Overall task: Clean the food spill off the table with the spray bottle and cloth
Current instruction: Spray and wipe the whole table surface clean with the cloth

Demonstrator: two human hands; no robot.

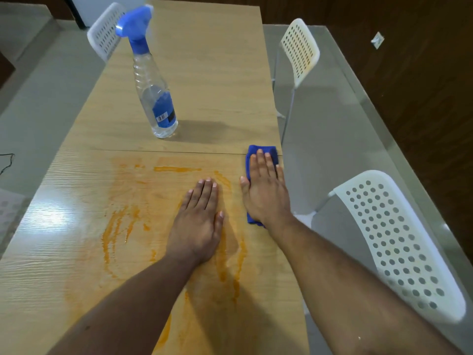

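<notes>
Head view: we see the wooden table [210,73] smeared with orange food spill [115,226] across its near half. On the spill, the left hand [197,221] lies flat, fingers straight and together, holding nothing. Just right of it, at the table's right edge, the right hand [266,190] presses flat on a folded blue cloth [262,151]. Beyond the table's seam stands a clear spray bottle [156,98], upright, blue-topped, with clear liquid in its lower part. White perforated chairs [399,242] flank the table on a grey floor.
</notes>
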